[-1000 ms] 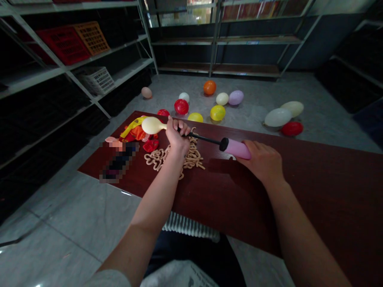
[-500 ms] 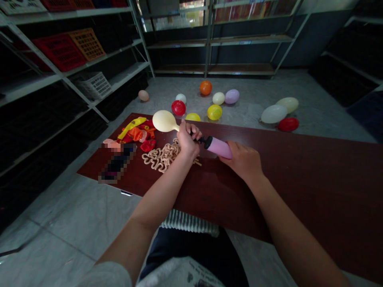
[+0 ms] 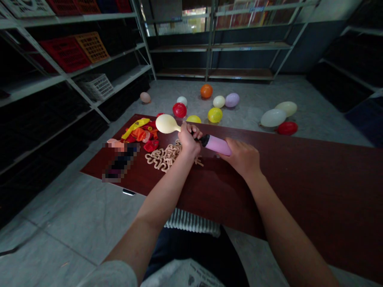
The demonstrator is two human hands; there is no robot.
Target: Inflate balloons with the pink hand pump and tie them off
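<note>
1. Work in hand: inflating. The cream balloon [image 3: 166,124], partly filled and about pear-shaped, sits on the tip of the pink pump [image 3: 218,145], above the far-left part of the dark red table [image 3: 299,179].
2. The left hand [image 3: 190,139] is closed in a fist around the balloon's neck and the pump's black front end.
3. The right hand [image 3: 241,158] is wrapped round the rear of the pink barrel. No rod shows between the hands, so I judge the pump to be at the pushed-in end of a stroke.
4. Judgement: another stroke would call for drawing the barrel back along its own line while the left fist keeps the neck sealed on the tip.
5. Nearby on the table are limp balloons [image 3: 139,133] and beige loops [image 3: 163,156]. Inflated balloons [image 3: 215,114] lie on the floor beyond.
6. Writing: none legible. The pump shows no readable brand, and a pixelated patch [image 3: 119,162] hides one item.
</note>
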